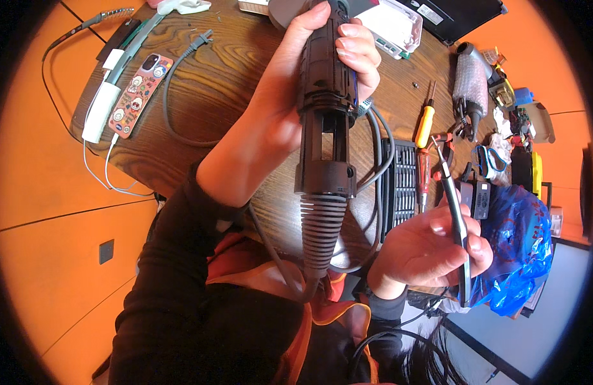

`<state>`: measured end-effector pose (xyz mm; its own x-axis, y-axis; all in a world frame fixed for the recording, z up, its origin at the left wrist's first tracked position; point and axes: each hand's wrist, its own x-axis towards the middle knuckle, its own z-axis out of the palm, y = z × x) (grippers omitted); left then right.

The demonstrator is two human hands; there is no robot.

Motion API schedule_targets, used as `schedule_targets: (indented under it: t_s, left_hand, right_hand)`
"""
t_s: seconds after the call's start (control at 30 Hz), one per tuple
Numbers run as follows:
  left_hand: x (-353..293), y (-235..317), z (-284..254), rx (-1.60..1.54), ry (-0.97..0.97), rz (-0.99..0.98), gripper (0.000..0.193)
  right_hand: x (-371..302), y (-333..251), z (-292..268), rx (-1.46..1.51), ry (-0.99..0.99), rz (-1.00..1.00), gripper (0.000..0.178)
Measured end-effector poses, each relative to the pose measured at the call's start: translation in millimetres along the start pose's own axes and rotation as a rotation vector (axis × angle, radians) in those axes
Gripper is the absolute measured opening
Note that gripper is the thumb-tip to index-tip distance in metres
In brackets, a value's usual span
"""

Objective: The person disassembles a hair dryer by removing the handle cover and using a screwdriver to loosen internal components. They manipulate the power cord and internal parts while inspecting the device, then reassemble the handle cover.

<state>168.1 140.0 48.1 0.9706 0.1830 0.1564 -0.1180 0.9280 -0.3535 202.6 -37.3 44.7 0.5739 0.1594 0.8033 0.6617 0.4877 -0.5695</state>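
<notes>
My left hand (285, 86) is wrapped round a black tubular appliance handle (319, 83), held upright over the table. Its lower part has an open slot in the casing, and a ribbed cord sleeve (321, 224) tapers down from it to a grey cord. In my right hand (425, 247), lower and to the right, are slim black and silver tweezers (457, 218). Their bent tip points up and away from me, apart from the handle. Beyond that hand lie a yellow screwdriver (425, 125), a red screwdriver (423, 176) and a black case of driver bits (402, 179).
A phone in a patterned case (139, 96) and a mains plug (200, 42) lie on the wooden table (245, 38) at left. At right are a bubble-wrapped tool (471, 80), a blue plastic bag (514, 244) and small parts. A white tray (399, 25) stands at the back.
</notes>
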Motion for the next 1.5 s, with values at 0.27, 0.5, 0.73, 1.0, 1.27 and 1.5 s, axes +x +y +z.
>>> schedule_targets:
  t_s: [0.27, 0.5, 0.73, 1.0, 1.27, 1.5]
  left_hand:
    - [2.0, -4.7, -1.4, 0.201, -0.021, 0.089, 0.035]
    - [-3.7, -5.4, 3.1, 0.879, 0.133, 0.399, 0.022]
    - [-1.1, 3.6, -3.5, 0.874, -0.113, 0.38, 0.022]
    - [0.7, 0.0, -4.2, 0.851, 0.091, 0.503, 0.032]
    - [1.7, 3.4, -3.4, 0.71, -0.126, 0.334, 0.037]
    - [4.2, -1.2, -4.3, 0.725, 0.006, 0.504, 0.028]
  right_hand:
    - [0.3, 0.9, -2.6, -0.03, 0.071, -0.001, 0.022]
    - [15.2, 7.9, -18.0, 0.168, 0.379, 0.124, 0.04]
    - [15.8, 2.4, -26.9, 0.322, 0.195, 0.122, 0.042]
    - [15.9, 1.7, -17.6, 0.166, 0.376, 0.03, 0.027]
    - [17.7, -2.8, -15.8, 0.111, 0.303, 0.096, 0.03]
    - [14.9, -2.3, -17.1, 0.264, 0.276, 0.115, 0.028]
